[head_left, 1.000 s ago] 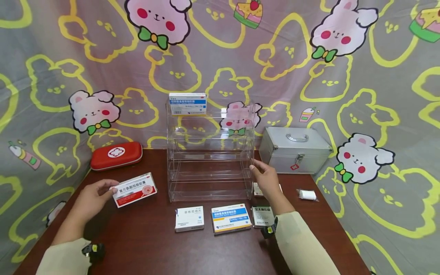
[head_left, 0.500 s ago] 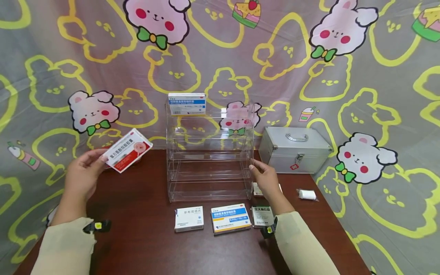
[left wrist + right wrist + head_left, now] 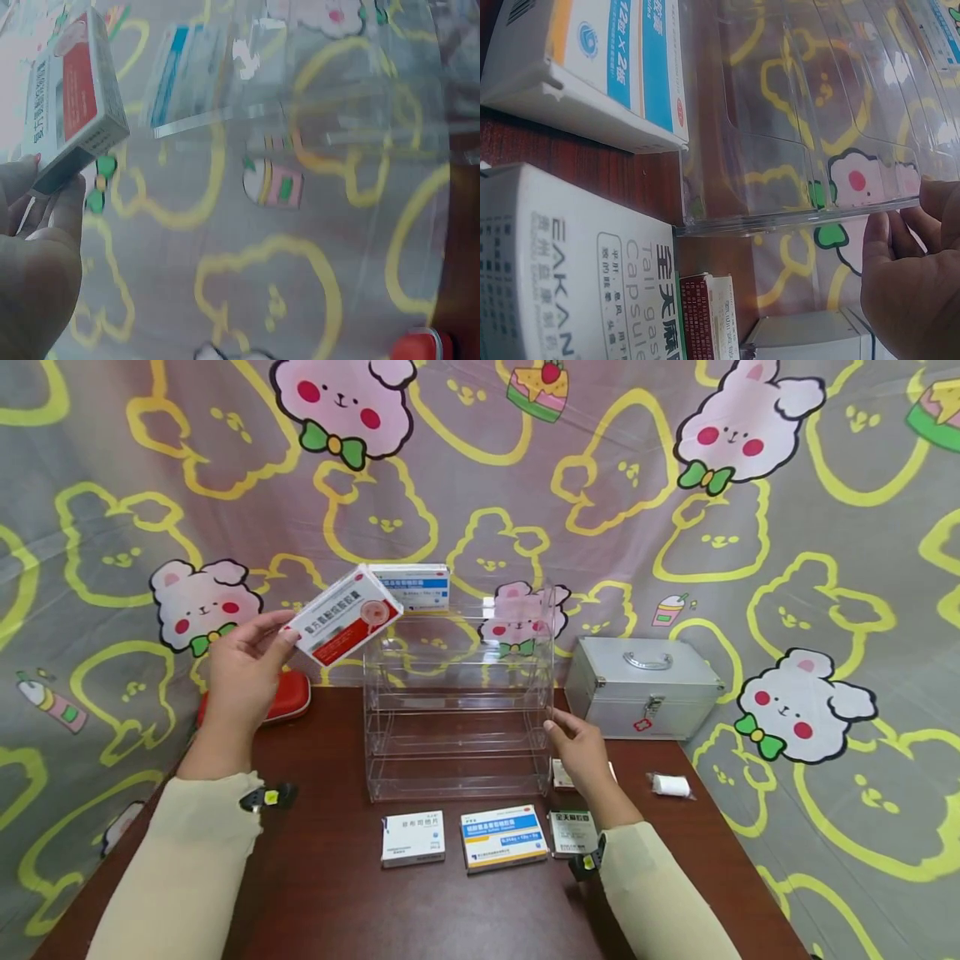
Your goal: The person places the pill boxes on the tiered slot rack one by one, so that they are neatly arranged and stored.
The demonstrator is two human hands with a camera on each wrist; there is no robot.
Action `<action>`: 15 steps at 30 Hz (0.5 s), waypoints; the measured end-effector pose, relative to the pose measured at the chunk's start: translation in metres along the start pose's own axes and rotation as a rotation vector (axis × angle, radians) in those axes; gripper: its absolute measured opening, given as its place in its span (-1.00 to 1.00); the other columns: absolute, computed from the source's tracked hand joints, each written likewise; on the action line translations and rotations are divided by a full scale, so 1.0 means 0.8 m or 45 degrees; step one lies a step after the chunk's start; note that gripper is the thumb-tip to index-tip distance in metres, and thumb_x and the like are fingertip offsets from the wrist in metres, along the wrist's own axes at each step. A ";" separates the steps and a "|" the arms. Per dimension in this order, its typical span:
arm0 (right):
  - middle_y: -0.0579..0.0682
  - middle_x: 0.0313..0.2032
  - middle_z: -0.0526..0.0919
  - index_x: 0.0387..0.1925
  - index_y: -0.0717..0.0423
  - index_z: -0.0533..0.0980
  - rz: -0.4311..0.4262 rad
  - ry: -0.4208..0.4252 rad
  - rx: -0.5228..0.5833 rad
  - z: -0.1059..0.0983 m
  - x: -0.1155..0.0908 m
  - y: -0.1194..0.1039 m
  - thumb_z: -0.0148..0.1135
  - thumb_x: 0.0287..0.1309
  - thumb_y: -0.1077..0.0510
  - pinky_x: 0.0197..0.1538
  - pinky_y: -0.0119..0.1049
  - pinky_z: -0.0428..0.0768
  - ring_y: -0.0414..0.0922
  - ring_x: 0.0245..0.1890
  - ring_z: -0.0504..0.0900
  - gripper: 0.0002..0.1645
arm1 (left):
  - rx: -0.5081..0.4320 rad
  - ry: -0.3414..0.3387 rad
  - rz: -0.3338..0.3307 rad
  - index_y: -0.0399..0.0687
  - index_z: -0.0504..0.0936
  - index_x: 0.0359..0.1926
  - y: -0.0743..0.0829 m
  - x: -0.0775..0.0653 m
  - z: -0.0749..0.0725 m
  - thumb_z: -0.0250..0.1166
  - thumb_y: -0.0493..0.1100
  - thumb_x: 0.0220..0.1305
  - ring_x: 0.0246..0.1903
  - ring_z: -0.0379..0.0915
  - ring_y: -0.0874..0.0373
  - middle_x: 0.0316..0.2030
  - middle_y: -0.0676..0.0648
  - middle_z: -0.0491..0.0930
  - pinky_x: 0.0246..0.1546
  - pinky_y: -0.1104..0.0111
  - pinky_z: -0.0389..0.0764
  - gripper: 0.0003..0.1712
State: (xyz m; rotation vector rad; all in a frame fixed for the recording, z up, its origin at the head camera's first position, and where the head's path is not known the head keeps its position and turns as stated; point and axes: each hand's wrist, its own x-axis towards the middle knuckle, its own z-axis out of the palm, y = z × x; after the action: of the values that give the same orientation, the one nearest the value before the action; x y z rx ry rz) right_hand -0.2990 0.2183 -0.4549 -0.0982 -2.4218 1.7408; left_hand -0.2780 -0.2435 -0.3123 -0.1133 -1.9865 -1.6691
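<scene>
My left hand [image 3: 243,664] pinches a red-and-white medicine box [image 3: 345,617] by its lower left end, thumb in front. The box is raised and tilted, overlapping the upper left corner of a clear tiered display rack [image 3: 459,792] in the head view. On the rack's top tier stands a blue-and-white medicine box [image 3: 420,587], partly hidden behind the held one. My right hand [image 3: 581,756] grips the rack's right side edge between thumb and fingers; the right wrist view shows the fingers [image 3: 877,236] against the side panel. The rack's lower tiers hold nothing visible.
In front of the rack lie a white medicine box [image 3: 412,837], another blue-and-white box [image 3: 504,837] and a green-and-white box [image 3: 570,833]. A small box [image 3: 562,774] is partly behind my right hand. A silver case [image 3: 645,689], wrapped white roll [image 3: 670,785] and red pouch [image 3: 288,697] flank the rack.
My left hand has lifted the red-and-white box off to the left, then carried it up and right to the rack's top left corner. My right hand stays on the rack.
</scene>
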 end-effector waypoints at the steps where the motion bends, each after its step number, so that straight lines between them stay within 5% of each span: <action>1: 0.12 0.40 0.66 0.46 0.05 0.58 0.002 0.000 -0.004 0.000 0.000 0.000 0.28 0.59 0.08 0.21 -0.22 0.76 0.03 0.33 0.66 -0.48 | 0.015 -0.016 0.037 -0.04 0.74 0.33 0.004 0.003 0.009 0.42 -0.11 0.51 -0.03 0.68 0.30 0.05 0.15 0.78 0.03 0.66 0.69 -0.57; 7: 0.11 0.41 0.65 0.46 0.07 0.58 -0.011 -0.004 -0.003 0.000 0.000 0.000 0.28 0.59 0.08 0.34 -0.04 0.72 0.06 0.38 0.63 -0.48 | 0.081 -0.117 0.179 -0.21 0.74 0.30 0.028 0.018 0.060 0.41 -0.15 0.52 -0.04 0.68 0.43 0.18 -0.26 0.77 0.03 0.65 0.69 -0.58; 15: 0.11 0.43 0.64 0.47 0.07 0.58 -0.021 -0.002 -0.001 0.001 0.001 0.002 0.28 0.60 0.08 0.43 0.03 0.65 0.06 0.42 0.61 -0.48 | 0.192 -0.221 0.334 -0.22 0.77 0.23 0.053 0.038 0.121 0.38 -0.20 0.55 -0.03 0.73 0.24 0.12 -0.28 0.80 -0.09 0.65 0.65 -0.66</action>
State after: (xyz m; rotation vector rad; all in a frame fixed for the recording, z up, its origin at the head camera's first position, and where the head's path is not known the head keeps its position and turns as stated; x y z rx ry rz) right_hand -0.3002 0.2184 -0.4566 -0.0765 -2.4171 1.7335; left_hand -0.3204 -0.1513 -0.2696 -0.4565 -2.1119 -1.3788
